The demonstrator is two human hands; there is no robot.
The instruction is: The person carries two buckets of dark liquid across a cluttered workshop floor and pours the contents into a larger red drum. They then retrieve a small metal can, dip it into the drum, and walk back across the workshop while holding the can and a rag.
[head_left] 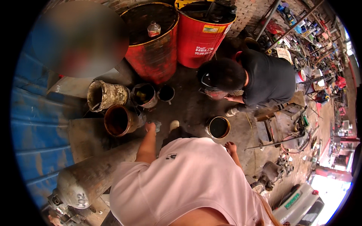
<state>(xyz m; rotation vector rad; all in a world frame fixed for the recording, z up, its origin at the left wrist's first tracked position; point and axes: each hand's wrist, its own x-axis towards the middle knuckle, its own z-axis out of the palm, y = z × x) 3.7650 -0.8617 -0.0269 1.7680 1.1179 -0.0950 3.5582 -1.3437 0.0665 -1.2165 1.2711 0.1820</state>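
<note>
My left hand (151, 127) is low, just right of a rusty open bucket (130, 122). Its fingers are closed on a small crumpled grey-green piece (158, 125) that looks like a rag. My right hand (230, 146) hangs beside my body with loosely bent fingers, and nothing shows in it. Nearest to it is a round bucket (207, 132) holding dark liquid, apart from the hand. Across from me a co-worker in a black shirt (269, 75) bends down, one hand (234, 98) at a reddish rounded object (215, 94).
Two red drums (151, 62) (196, 41) stand at the back, a plastic bottle (154, 29) on one. A pale crusted bucket (113, 94) and smaller pails (166, 94) stand left. A grey gas cylinder (94, 175) lies lower left. Cluttered shelves (309, 41) and metal parts (271, 171) fill the right.
</note>
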